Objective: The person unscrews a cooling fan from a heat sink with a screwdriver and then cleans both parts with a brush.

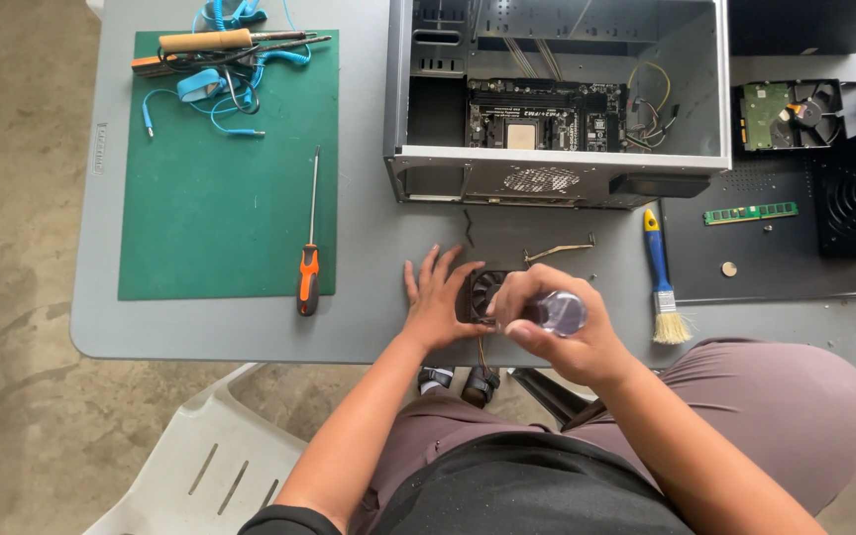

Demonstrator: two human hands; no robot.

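Left hand (438,297): fingers spread flat, pressing on the left edge of a small black cooler fan (484,293), which lies on the grey counter (369,317) near its front edge, just in front of the open computer case (557,99)

Right hand (557,332): closed around a screwdriver with a clear handle (564,313), held upright over the fan's right side

Also on the counter: green mat (220,178) with orange-handled screwdriver (308,267) across its edge; blue-handled brush (662,282) just right of the hands; memory stick (749,212) on a dark side panel (775,248); motherboard (547,114) inside the case
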